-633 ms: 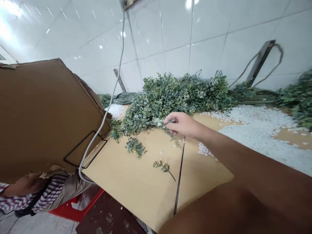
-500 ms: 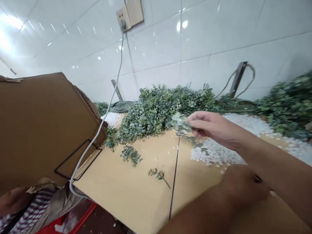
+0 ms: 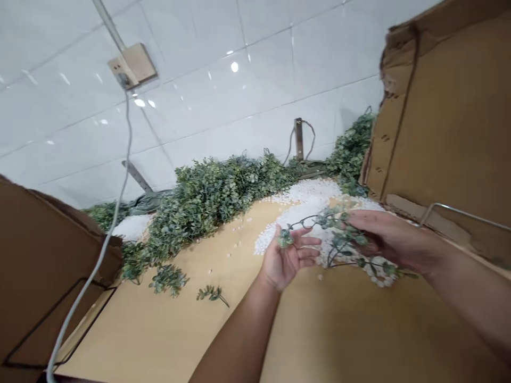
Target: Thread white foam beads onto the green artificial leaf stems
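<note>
My right hand [image 3: 381, 234] is closed on an artificial greenery sprig [image 3: 339, 239], whose thin stems and small grey-green leaves spread left and downward from the fingers. Palm up and fingers apart, my left hand [image 3: 285, 260] lies under the sprig's left end. A leaf cluster there hangs between its thumb and fingers; whether they touch it I cannot tell. Beneath both hands are small white plastic pellets [image 3: 297, 213], heaped on the tan table [image 3: 159, 335]. To the left lie a single leafy twig [image 3: 210, 292] and a short leafy bunch [image 3: 168, 280].
A large pile of artificial greenery [image 3: 207, 197] runs along the tiled wall. Cardboard boxes stand left [image 3: 43, 276] and right [image 3: 451, 117], with a wire frame [image 3: 59, 324] at the left one. A grey cable [image 3: 123, 186] hangs from the wall socket [image 3: 123, 69].
The view has turned right, bringing the right box in. My left hand has come up from below my right forearm, now palm up by the sprig. The right hand has moved right, still holding a sprig.
</note>
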Demonstrator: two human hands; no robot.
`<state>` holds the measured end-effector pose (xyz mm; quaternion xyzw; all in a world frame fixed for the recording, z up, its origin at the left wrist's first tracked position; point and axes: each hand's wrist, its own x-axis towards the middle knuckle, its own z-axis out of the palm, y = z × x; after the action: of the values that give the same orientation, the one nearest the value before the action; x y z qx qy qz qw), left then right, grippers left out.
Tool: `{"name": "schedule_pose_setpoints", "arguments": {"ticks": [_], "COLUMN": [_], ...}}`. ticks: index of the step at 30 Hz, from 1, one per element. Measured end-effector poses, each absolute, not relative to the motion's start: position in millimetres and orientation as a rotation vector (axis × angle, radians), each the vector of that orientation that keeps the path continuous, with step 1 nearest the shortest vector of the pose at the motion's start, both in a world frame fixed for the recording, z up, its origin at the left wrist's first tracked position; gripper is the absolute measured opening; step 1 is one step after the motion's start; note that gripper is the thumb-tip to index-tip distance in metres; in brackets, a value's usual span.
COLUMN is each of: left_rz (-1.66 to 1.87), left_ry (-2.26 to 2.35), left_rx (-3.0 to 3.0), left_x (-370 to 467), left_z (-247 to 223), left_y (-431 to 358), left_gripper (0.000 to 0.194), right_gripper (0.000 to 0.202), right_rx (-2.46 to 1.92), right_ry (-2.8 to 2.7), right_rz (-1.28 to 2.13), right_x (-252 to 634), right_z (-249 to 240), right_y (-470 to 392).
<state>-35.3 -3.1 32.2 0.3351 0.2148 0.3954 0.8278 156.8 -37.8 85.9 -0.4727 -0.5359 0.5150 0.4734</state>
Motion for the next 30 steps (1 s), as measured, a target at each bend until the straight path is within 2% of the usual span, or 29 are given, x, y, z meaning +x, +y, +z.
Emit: {"name": "schedule_pose_setpoints", "arguments": {"ticks": [3,6,8,11,15,18,23,26,30], "left_rz": [0.781,0.702,0.613,0.53,0.698,0.911,1.036,1.079,1.323], "left_ry": [0.439,0.418,0.407,0.526,0.776,0.86,0.875,0.901,0.936], "left_rx": [0.778,0.882,0.99,1.196,1.291,1.29,1.318,1.314,1.234], "left_x": [-37.1,-40.7,-42.1,-37.2,-20.9,-12.1,-8.2,-8.7,-14.9], "left_z": [32.3,32.4,34.4,39.3,40.9,39.0,40.0,43.2,48.0], "left_y": [-3.2,-2.6,-5.3,-14.0,-22.9,-23.9,-25.6,-25.5,-19.0], "left_gripper": [0.069,0.077,0.073,0.056,0.028,0.03,0.036,0.03,0.029], "right_gripper": [0.038,0.037,0.037,0.035,0.04,0.043,0.029,0.036,0.047], "right_rx": [-1.117,-1.128,-1.145,-1.196,-1.146,-1.055,-0.762,-0.767,-1.093], "right_ry": [-1.177,-1.105,-1.101,-1.194,-1.167,-1.13,-1.311,-1.367,-1.471], "right_rz": [1.542,1.595,1.585,1.509,1.481,1.548,1.646,1.566,1.082], "right_x": [157.7,155.4,153.1,151.1,153.6,155.2,151.6,151.3,159.4], "right_z": [74.7,63.6,56.8,50.4,49.9,51.5,51.8,51.0,56.5], "right_y": [-36.9,-32.8,-30.0,-27.6,-27.9,-30.1,-34.8,-34.9,-38.6]}}
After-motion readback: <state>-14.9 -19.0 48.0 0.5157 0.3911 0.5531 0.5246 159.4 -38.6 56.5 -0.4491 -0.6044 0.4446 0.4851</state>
